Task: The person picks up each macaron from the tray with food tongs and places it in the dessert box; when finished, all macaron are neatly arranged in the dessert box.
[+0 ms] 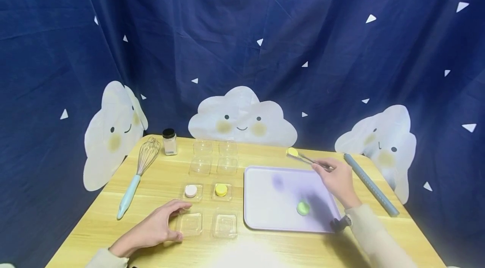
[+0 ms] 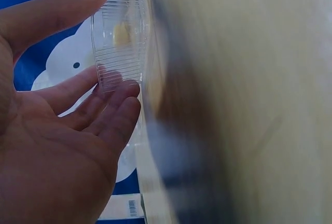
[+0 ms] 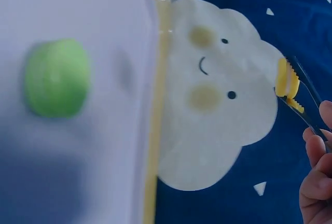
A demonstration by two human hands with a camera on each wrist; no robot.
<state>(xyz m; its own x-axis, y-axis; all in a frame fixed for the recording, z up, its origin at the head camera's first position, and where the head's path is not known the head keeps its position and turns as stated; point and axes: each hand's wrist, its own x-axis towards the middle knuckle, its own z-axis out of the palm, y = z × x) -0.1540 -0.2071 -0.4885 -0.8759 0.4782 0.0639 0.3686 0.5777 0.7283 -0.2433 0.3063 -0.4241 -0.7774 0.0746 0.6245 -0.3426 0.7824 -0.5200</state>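
My right hand (image 1: 337,179) grips a pair of small metal tongs (image 1: 312,161). Between the tongs' serrated tips sits a yellow macaron (image 1: 292,152), held above the far edge of the lilac tray (image 1: 261,221). On that tray lies a green macaron (image 1: 303,208), seen close up in the right wrist view (image 3: 57,79). My left hand (image 1: 157,226) is at the left side of a clear plastic box (image 1: 191,224), thumb and fingers spread about it. In the left wrist view, the fingertips are at the ribbed wall of the box (image 2: 119,58); firm contact cannot be told.
Other clear boxes hold a white macaron (image 1: 190,191) and a yellow macaron (image 1: 221,189). Another clear box (image 1: 225,225) stands in front, with several clear pieces (image 1: 201,166) behind. A whisk (image 1: 135,179) and black-capped jar (image 1: 169,142) are left; a grey-blue rod (image 1: 371,184) is right.
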